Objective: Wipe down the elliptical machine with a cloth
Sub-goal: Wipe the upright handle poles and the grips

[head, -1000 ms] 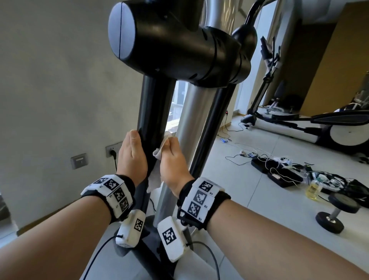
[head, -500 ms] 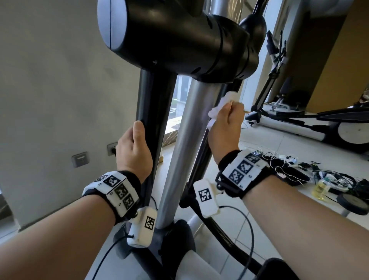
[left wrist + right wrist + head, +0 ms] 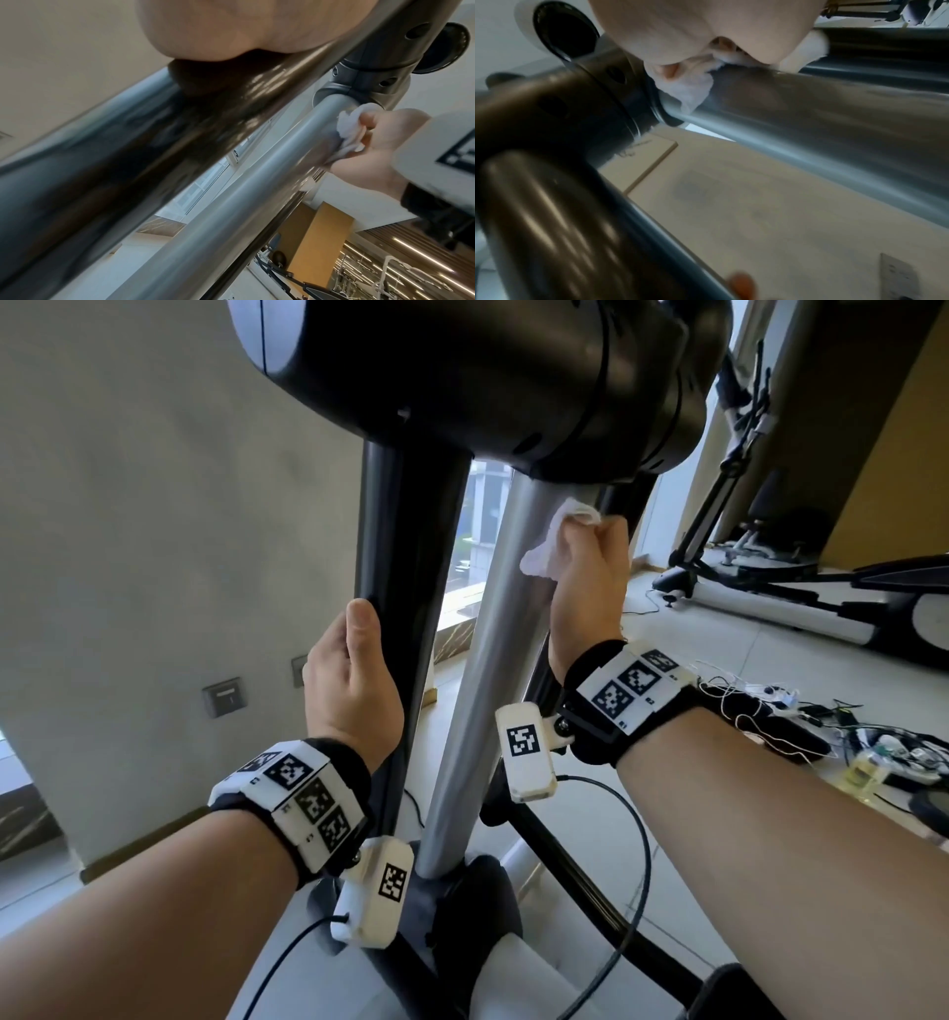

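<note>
Pale tiled floor stretched behind the elliptical machine. Right hand kept a closed grip on the white cloth, pressing it against the silver post just under the black hub. Left hand curled around the black post beside it.

Your left hand wraps the left upright, well below the hub housing overhead. Just right of that upright stands the middle post. Your right hand presses the cloth against that post's upper end, just under the housing. A second elliptical stands on the floor far right, with tangled cables nearer you.
</note>
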Demonstrator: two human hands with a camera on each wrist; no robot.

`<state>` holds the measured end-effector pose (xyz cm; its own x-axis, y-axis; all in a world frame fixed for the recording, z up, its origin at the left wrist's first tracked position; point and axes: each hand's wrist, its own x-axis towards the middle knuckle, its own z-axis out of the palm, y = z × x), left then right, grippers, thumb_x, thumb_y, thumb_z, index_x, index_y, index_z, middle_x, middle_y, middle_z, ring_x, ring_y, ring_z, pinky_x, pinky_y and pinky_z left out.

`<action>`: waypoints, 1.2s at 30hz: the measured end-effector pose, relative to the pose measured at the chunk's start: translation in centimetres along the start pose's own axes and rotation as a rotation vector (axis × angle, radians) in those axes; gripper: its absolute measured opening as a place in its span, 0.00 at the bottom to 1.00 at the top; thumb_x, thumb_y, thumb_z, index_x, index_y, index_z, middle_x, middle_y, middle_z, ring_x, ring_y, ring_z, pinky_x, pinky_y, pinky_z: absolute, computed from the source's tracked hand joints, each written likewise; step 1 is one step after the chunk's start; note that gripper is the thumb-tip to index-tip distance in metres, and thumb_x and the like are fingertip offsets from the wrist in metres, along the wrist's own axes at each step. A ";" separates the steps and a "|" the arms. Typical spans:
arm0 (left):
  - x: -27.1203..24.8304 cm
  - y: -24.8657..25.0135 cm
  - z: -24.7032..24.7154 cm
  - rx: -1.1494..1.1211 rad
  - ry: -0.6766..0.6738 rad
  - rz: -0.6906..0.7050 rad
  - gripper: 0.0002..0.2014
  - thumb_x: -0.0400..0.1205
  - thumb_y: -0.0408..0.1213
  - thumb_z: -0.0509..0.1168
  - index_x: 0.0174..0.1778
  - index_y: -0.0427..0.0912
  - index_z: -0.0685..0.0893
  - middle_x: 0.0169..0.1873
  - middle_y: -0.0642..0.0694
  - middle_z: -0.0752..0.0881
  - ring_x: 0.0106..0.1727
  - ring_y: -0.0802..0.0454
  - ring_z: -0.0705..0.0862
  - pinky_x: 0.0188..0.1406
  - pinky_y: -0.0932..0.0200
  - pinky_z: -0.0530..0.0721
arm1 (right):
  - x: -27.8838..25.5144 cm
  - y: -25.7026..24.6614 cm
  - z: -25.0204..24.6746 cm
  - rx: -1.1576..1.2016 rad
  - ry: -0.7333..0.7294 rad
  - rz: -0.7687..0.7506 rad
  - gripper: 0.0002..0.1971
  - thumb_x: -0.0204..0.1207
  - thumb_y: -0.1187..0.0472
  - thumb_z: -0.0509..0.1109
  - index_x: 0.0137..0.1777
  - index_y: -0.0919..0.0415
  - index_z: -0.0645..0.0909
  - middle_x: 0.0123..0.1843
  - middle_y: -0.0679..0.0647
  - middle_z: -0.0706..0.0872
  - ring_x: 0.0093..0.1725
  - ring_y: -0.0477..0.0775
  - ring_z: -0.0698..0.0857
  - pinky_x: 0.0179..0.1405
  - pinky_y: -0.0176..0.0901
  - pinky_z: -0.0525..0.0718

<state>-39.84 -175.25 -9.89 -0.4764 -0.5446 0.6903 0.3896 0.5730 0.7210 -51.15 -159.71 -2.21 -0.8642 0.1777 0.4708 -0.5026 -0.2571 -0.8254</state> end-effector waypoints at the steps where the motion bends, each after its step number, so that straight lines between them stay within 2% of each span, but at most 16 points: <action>1: 0.0 0.0 0.0 0.003 0.004 0.003 0.30 0.86 0.68 0.39 0.30 0.47 0.59 0.25 0.51 0.63 0.25 0.56 0.60 0.26 0.59 0.60 | -0.3 0.6 0.1 -0.023 0.009 0.009 0.06 0.80 0.47 0.63 0.44 0.46 0.73 0.37 0.31 0.81 0.36 0.31 0.80 0.47 0.42 0.75; 4: 0.0 0.0 0.0 0.007 0.016 0.014 0.29 0.86 0.68 0.39 0.30 0.47 0.59 0.25 0.52 0.63 0.25 0.56 0.61 0.25 0.62 0.59 | -1.6 3.2 -0.2 0.069 0.032 0.014 0.08 0.83 0.54 0.62 0.46 0.55 0.68 0.33 0.42 0.74 0.29 0.41 0.75 0.36 0.37 0.73; 6: 0.1 -0.1 0.0 0.007 0.015 0.018 0.30 0.86 0.68 0.39 0.30 0.47 0.59 0.25 0.51 0.63 0.25 0.56 0.61 0.26 0.61 0.59 | -2.2 4.5 -0.8 0.143 0.025 0.047 0.06 0.83 0.60 0.62 0.46 0.57 0.68 0.30 0.42 0.70 0.27 0.42 0.71 0.31 0.33 0.72; 8: 0.0 -0.1 -0.1 0.017 0.014 0.013 0.30 0.86 0.67 0.39 0.30 0.45 0.59 0.25 0.50 0.63 0.26 0.55 0.60 0.27 0.58 0.60 | -2.4 4.9 -1.3 0.126 0.004 0.116 0.04 0.82 0.56 0.63 0.50 0.55 0.72 0.30 0.42 0.72 0.30 0.43 0.72 0.37 0.37 0.74; 10: 0.0 -0.1 -0.1 0.024 0.015 0.008 0.30 0.86 0.67 0.39 0.30 0.46 0.59 0.25 0.50 0.64 0.26 0.55 0.60 0.28 0.57 0.60 | -2.0 4.5 -1.5 0.047 -0.065 0.113 0.08 0.82 0.46 0.61 0.47 0.49 0.74 0.29 0.38 0.75 0.32 0.43 0.76 0.45 0.43 0.75; 12: -0.1 -0.1 -0.1 0.024 0.017 0.009 0.29 0.85 0.67 0.40 0.30 0.47 0.59 0.25 0.51 0.63 0.26 0.56 0.60 0.27 0.60 0.59 | -1.4 3.4 -1.2 -0.041 -0.129 0.046 0.11 0.85 0.39 0.58 0.51 0.42 0.77 0.37 0.35 0.83 0.37 0.38 0.84 0.53 0.41 0.77; 14: -0.1 -0.2 -0.1 0.011 0.022 0.013 0.28 0.85 0.67 0.40 0.30 0.47 0.59 0.25 0.52 0.62 0.25 0.56 0.60 0.26 0.61 0.59 | -1.1 2.6 -0.7 -0.094 -0.178 -0.038 0.09 0.88 0.37 0.55 0.56 0.34 0.76 0.51 0.36 0.85 0.42 0.30 0.86 0.50 0.32 0.79; 15: -0.1 -0.2 -0.1 0.006 0.023 0.014 0.28 0.86 0.67 0.40 0.30 0.48 0.58 0.24 0.52 0.62 0.25 0.56 0.60 0.25 0.61 0.59 | -1.0 2.6 -0.5 -0.097 -0.191 -0.075 0.09 0.89 0.39 0.54 0.58 0.35 0.75 0.55 0.39 0.83 0.42 0.29 0.85 0.47 0.29 0.80; 18: -0.1 -0.1 0.0 0.000 0.020 0.011 0.28 0.86 0.66 0.41 0.30 0.47 0.58 0.24 0.52 0.61 0.25 0.56 0.59 0.26 0.60 0.59 | -1.4 3.5 -0.8 -0.089 -0.222 -0.175 0.10 0.93 0.50 0.53 0.60 0.52 0.74 0.59 0.41 0.79 0.42 0.35 0.80 0.47 0.26 0.81; 21: -0.2 -0.2 0.0 0.008 0.028 0.013 0.29 0.86 0.67 0.40 0.30 0.46 0.58 0.24 0.51 0.62 0.25 0.56 0.59 0.26 0.61 0.58 | -2.2 5.2 -1.2 -0.060 -0.247 -0.145 0.09 0.93 0.52 0.54 0.60 0.54 0.73 0.52 0.32 0.79 0.39 0.39 0.78 0.47 0.27 0.81; 25: -0.4 -0.6 0.0 0.011 0.034 0.027 0.26 0.86 0.65 0.40 0.30 0.48 0.59 0.25 0.52 0.63 0.26 0.56 0.60 0.28 0.60 0.60 | -3.4 7.6 -1.4 -0.024 -0.264 -0.164 0.06 0.92 0.58 0.54 0.59 0.58 0.71 0.48 0.30 0.79 0.37 0.40 0.76 0.47 0.33 0.83; 29: -0.4 -0.6 0.0 0.022 0.044 0.030 0.25 0.87 0.63 0.41 0.30 0.50 0.59 0.25 0.54 0.63 0.26 0.56 0.61 0.28 0.58 0.61 | -5.4 10.6 -2.0 -0.046 -0.268 -0.092 0.06 0.89 0.52 0.54 0.57 0.50 0.71 0.42 0.29 0.78 0.38 0.38 0.78 0.47 0.27 0.81; 33: -0.4 -0.7 0.1 0.020 0.059 0.042 0.24 0.87 0.63 0.41 0.30 0.53 0.59 0.24 0.56 0.63 0.25 0.57 0.62 0.28 0.63 0.61 | -7.8 14.1 -2.8 -0.086 -0.261 -0.002 0.07 0.86 0.51 0.55 0.59 0.49 0.71 0.42 0.28 0.79 0.40 0.36 0.81 0.48 0.24 0.81; 36: -0.4 -0.7 0.2 0.023 0.058 0.030 0.24 0.87 0.63 0.41 0.30 0.51 0.59 0.23 0.55 0.62 0.25 0.56 0.61 0.28 0.59 0.61 | -9.6 16.4 -3.5 -0.125 -0.273 0.046 0.08 0.86 0.54 0.57 0.61 0.54 0.70 0.42 0.32 0.82 0.41 0.36 0.82 0.47 0.25 0.81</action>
<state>-40.11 -175.29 -10.74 -0.4181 -0.5614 0.7142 0.3844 0.6030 0.6990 -51.00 -162.30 -21.36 -0.8694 -0.0983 0.4843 -0.4702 -0.1366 -0.8719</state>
